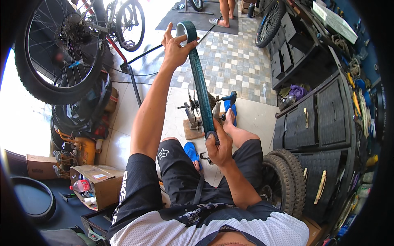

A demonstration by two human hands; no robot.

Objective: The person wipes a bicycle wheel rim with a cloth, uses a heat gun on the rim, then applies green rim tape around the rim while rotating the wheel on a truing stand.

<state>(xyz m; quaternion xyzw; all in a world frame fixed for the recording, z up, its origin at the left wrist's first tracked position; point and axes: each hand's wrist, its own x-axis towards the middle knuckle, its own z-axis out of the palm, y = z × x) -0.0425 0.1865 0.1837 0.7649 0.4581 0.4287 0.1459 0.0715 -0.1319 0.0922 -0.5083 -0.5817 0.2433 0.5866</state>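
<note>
Head cam looking down, so closest up is a black-and-white shirt (pixel 271 229) and black shorts (pixel 180 172), knees apart. Right hand (pixel 221 149) is just past the lap, fingers curled tight around the lower end of a strip of green tape (pixel 200 84), with the thumb up on top. That tape is the main thing here – it runs pretty much straight up from the right hand to the roll (pixel 191 32), out at the left hand (pixel 176 53). The left arm's reaching well forward, and that hand has the roll caught between thumb and fingers, index poking up beside it.

Below the tape there's a metal stand (pixel 189 117) on a wood block (pixel 193 133), with a cassette (pixel 212 101) showing just right of the strip. Blue sandals (pixel 190 150) on the feet, one either side of the stand.

Off to the right, a couple of knobby tires (pixel 294 176) sit beside black drawers (pixel 334 119). Over left there's an open box (pixel 104 186) with a bottle (pixel 81 186) in it, then an orange compressor (pixel 86 149), and a bike wheel (pixel 30 82) above that. Way out past the checkered tiles (pixel 246 65) – somebody else's bare legs (pixel 224 12) on a dark mat (pixel 176 20).
</note>
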